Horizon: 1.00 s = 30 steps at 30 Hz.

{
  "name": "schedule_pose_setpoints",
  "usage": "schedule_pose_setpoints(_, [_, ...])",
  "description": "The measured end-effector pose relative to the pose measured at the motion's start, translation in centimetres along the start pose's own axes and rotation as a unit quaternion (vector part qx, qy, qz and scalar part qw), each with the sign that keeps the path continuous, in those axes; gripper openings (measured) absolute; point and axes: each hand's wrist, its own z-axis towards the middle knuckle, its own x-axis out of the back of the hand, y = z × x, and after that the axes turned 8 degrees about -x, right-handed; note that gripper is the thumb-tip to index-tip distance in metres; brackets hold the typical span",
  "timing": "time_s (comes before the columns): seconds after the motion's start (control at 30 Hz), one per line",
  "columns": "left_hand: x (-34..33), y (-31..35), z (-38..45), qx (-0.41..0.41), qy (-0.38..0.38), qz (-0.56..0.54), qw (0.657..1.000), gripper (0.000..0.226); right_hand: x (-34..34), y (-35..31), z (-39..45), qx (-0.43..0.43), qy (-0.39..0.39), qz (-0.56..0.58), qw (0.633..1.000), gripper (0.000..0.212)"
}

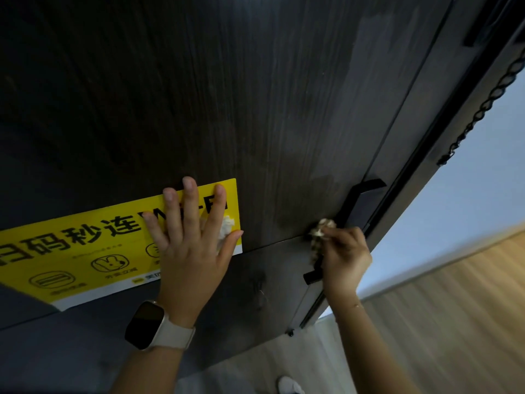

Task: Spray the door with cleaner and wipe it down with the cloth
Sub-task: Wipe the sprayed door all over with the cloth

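Note:
The dark wood-grain door (255,95) fills most of the head view. My left hand (193,237) lies flat with spread fingers on a yellow sign (71,257) stuck to the door, a bit of white cloth or paper (227,227) showing under the fingers. My right hand (343,257) grips a bunched beige cloth (321,231) and holds it against the black door handle (355,200). A duller damp-looking patch marks the door above the handle. No spray bottle is in view.
A black chain (483,103) hangs along the door's right edge. Beyond the edge are a pale wall (468,209) and wooden floor (454,322). A watch sits on my left wrist. A white shoe tip (289,385) shows at the bottom.

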Motion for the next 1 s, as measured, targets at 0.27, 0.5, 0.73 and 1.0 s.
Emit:
schedule_pose_setpoints(0.27, [1.8, -0.9, -0.4, 0.001, 0.013, -0.076, 0.997, 0.088, -1.7, -2.3, -2.9, 0.037, -0.001, 0.079, 0.996, 0.029])
schedule_pose_setpoints(0.5, [1.2, -2.0, 0.0, 0.041, 0.01, -0.029, 0.999, 0.085, -2.3, -9.4, -2.5, 0.164, -0.016, 0.144, 0.976, 0.022])
schedule_pose_setpoints(0.73, [0.9, -2.1, -0.2, 0.041, 0.012, -0.019, 0.999, 0.083, -3.6, -10.1, -2.1, 0.303, -0.006, 0.123, 0.945, 0.027])
schedule_pose_setpoints(1.0, [1.2, -2.1, -0.1, 0.044, 0.018, -0.039, 0.998, 0.086, -3.5, -8.0, -4.8, 0.263, -0.072, 0.086, 0.958, 0.022])
